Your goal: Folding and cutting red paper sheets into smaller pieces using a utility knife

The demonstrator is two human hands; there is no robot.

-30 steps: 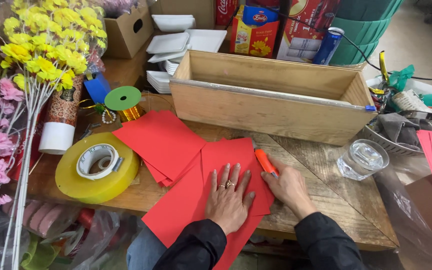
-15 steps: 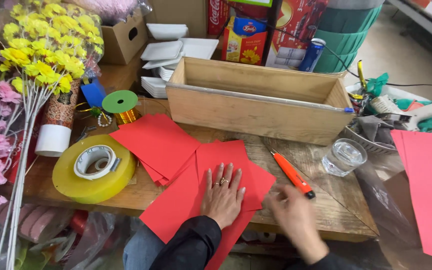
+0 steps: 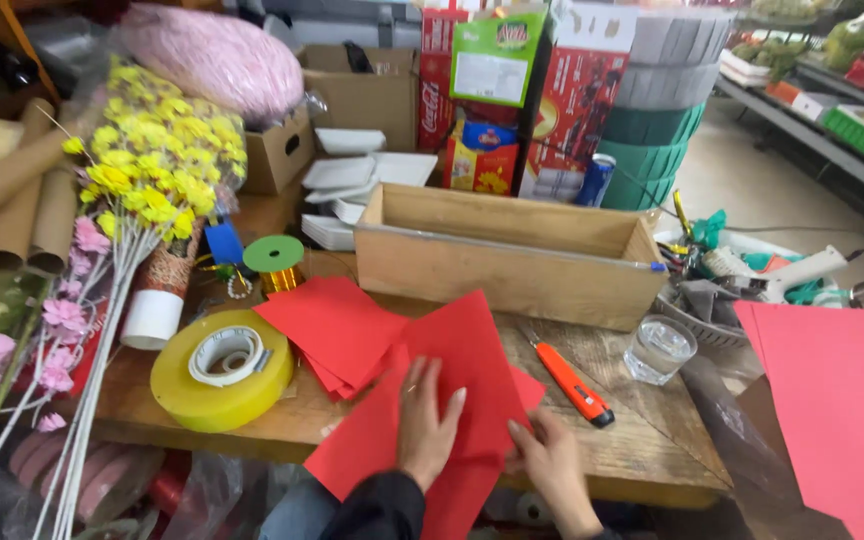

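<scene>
At the near edge of the table [image 3: 642, 450], a large red paper sheet [image 3: 472, 350] lies with one corner hanging over the edge toward the person. The left hand [image 3: 430, 420] rests flat on the middle of it, fingers spread wide and holding nothing, only pinning the paper down. The right hand [image 3: 552, 465] sits just to the right, its fingers at the sheet's right edge where a second red layer shows. Whether they pinch that edge or merely press on it, I cannot tell.

Judging from this, the work in hand is shaping the sheet, either flattening it or setting a fold along its right side. The orange utility knife [image 3: 574, 383] lies untouched on the table just right of the paper, near the right hand.

A stack of red sheets [image 3: 337, 325] lies to the far left, partly under the worked one, with a big yellow tape roll [image 3: 222, 368] left of that. A long wooden box [image 3: 512, 265] stands across the far side, and a small glass [image 3: 659, 348] is at its right end.

Any further crease probably calls for the left hand to hold the sheet steady, since the overhanging corner could let it slide. The right hand would need to line up the edges before pressing.
</scene>
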